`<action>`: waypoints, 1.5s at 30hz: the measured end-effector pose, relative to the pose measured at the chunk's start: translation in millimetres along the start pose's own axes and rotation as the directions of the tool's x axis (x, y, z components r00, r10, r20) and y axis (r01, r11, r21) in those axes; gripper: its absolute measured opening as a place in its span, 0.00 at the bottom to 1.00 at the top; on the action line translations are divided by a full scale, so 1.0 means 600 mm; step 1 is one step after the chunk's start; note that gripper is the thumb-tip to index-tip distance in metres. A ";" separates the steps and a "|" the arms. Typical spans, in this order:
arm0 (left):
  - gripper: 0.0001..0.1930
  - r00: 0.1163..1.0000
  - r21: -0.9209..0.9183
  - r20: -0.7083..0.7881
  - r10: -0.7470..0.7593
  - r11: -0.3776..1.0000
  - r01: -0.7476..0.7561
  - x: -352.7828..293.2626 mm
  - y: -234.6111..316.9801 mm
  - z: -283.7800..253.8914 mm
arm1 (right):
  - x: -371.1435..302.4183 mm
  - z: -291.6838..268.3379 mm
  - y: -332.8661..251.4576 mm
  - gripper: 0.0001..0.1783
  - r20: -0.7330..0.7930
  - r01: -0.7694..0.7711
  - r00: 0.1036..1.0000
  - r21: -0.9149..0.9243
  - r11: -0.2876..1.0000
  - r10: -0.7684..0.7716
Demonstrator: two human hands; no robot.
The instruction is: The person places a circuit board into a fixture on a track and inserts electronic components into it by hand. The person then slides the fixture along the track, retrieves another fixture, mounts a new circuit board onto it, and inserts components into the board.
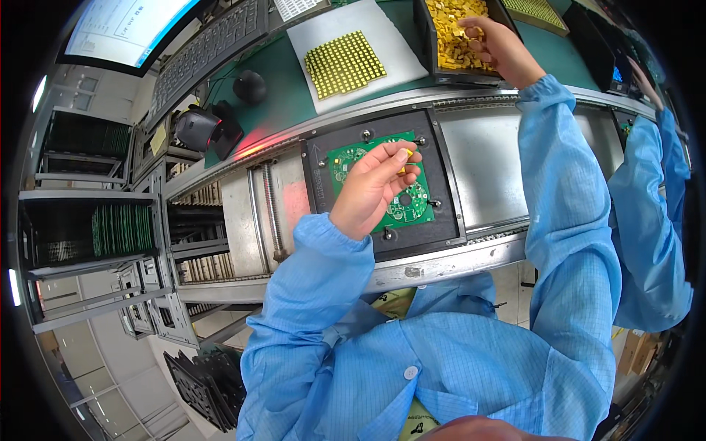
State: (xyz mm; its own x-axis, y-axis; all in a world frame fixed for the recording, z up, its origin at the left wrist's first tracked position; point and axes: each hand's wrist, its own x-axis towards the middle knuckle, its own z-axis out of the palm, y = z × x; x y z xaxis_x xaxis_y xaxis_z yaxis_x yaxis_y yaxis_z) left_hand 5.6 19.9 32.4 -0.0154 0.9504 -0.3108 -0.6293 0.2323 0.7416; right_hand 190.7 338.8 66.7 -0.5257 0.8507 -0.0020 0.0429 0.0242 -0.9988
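My left hand [376, 185] is over a green circuit board [340, 163], fingers closed in a pinch on a small yellow component [407, 153]. The hand hides much of the board's middle. The board lies in a black carrier [443, 192] with several metal clamp pins around it. My right hand [506, 53] reaches over the edge of a black bin [471, 78] filled with loose yellow components [446, 33]. Its fingers are bent and apart above the pieces; I make out nothing held between them.
A tray of yellow components [344, 65] lies on a white sheet [403, 45]. Left of it are a mouse [249, 87], a scanner [198, 128] and a keyboard [209, 55]. The carrier sits on a metal conveyor [482, 169]. A co-worker's blue sleeve [647, 220] is close on the right.
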 end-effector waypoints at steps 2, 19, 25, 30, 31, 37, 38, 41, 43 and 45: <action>0.13 1.000 0.007 -0.009 0.003 1.000 -0.003 0.001 -0.001 0.000 | 0.012 0.018 0.019 0.17 0.027 0.195 0.976 -0.558 0.807 -0.217; 0.13 0.918 0.627 -0.132 0.375 0.748 -0.216 -0.002 0.060 -0.019 | -0.111 0.049 -0.003 0.14 -0.008 0.106 0.994 -0.035 0.994 -0.106; 0.07 0.850 0.959 0.098 0.518 0.178 -0.220 0.031 0.056 -0.036 | -0.220 0.093 0.033 0.14 0.265 -0.269 0.948 0.383 0.884 0.174; 0.07 0.846 0.979 0.193 0.496 -0.036 -0.203 0.040 0.037 -0.040 | -0.215 0.086 0.075 0.18 0.236 -0.266 0.953 0.353 0.897 0.190; 0.07 0.824 0.969 0.239 0.513 -0.068 -0.239 0.043 0.032 -0.043 | -0.213 0.086 0.081 0.20 0.242 -0.239 0.957 0.356 0.904 0.158; 0.07 0.771 0.944 0.326 0.547 -0.136 -0.302 0.053 0.012 -0.047 | -0.217 0.090 0.090 0.22 0.261 -0.301 0.939 0.318 0.899 0.222; 0.06 0.773 0.945 0.322 0.547 -0.141 -0.294 0.054 0.011 -0.047 | -0.216 0.091 0.091 0.22 0.259 -0.302 0.940 0.318 0.899 0.224; 0.05 0.762 0.935 0.351 0.544 -0.165 -0.313 0.058 0.007 -0.049 | -0.215 0.093 0.093 0.21 0.247 -0.326 0.935 0.308 0.894 0.256; 0.05 0.755 0.932 0.360 0.548 -0.175 -0.318 0.058 0.005 -0.047 | -0.215 0.093 0.096 0.19 0.275 -0.312 0.933 0.300 0.902 0.232; 0.04 0.747 0.928 0.370 0.552 -0.184 -0.323 0.058 0.005 -0.046 | -0.220 0.099 0.095 0.19 0.259 -0.285 0.942 0.290 0.914 0.212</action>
State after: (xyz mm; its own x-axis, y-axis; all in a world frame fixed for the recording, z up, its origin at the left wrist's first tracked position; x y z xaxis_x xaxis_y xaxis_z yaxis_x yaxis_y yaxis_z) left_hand -18.3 48.1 7.4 -0.0718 0.9149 0.3973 0.8422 -0.1578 0.5155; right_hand 212.2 197.0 6.9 -0.7061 0.6710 -0.2262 -0.0570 -0.3723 -0.9264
